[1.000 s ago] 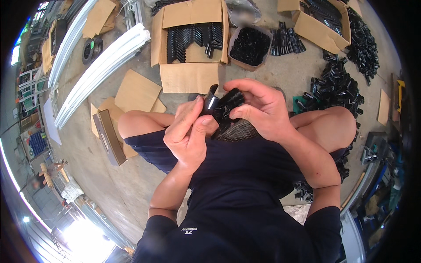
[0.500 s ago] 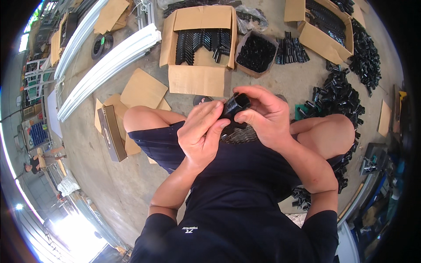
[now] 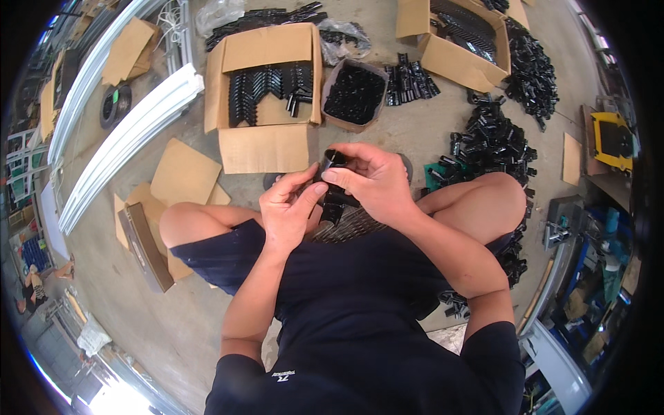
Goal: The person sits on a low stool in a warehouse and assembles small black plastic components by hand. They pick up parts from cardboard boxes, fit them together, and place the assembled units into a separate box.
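Fitting (image 3: 335, 160), black, tubular, one: between our two hands, on our side of the open cardboard box (image 3: 266, 152), off its near right corner. Right hand (image 3: 373, 178) pinches it; left hand (image 3: 287, 207) narrows thumb and fingertips on its left. Best handled, we judge, with the right steadying, the left pressing lightly. Long axis seemingly points away from us, along the box's right side; near end partly finger-hidden.

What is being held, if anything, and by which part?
A shiny black tubular piece, near its upper end, by fingers of the left hand and right hand.
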Demonstrator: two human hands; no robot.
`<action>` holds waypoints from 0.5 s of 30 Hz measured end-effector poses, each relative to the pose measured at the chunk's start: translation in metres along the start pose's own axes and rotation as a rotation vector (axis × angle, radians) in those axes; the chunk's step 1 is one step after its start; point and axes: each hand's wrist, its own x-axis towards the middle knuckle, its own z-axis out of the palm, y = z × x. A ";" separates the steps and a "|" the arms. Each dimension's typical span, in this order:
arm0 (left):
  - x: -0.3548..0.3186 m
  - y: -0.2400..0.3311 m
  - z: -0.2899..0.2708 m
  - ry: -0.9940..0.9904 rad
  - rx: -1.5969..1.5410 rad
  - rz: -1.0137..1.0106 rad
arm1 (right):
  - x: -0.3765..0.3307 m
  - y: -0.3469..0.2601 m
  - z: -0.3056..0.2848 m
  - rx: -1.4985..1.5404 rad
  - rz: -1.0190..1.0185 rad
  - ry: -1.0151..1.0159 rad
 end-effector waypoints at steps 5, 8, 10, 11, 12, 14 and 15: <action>0.019 -0.018 0.000 -0.046 -0.227 -0.031 | 0.021 0.013 0.005 -0.040 0.045 0.066; 0.029 -0.026 -0.009 -0.035 -0.417 -0.105 | 0.036 0.014 0.012 -0.117 0.050 0.064; 0.036 -0.026 -0.016 0.018 -0.411 -0.155 | 0.049 0.020 0.014 -0.202 0.038 0.035; 0.040 -0.026 -0.019 0.041 -0.409 -0.179 | 0.057 0.025 0.014 -0.246 0.029 0.023; 0.043 -0.024 -0.022 0.069 -0.397 -0.177 | 0.065 0.032 0.014 -0.255 0.022 0.014; 0.047 -0.023 -0.033 0.080 -0.413 -0.141 | 0.079 0.017 0.020 -0.316 0.099 -0.081; 0.051 -0.023 -0.037 0.086 -0.422 -0.124 | 0.086 0.012 0.023 -0.347 0.138 -0.129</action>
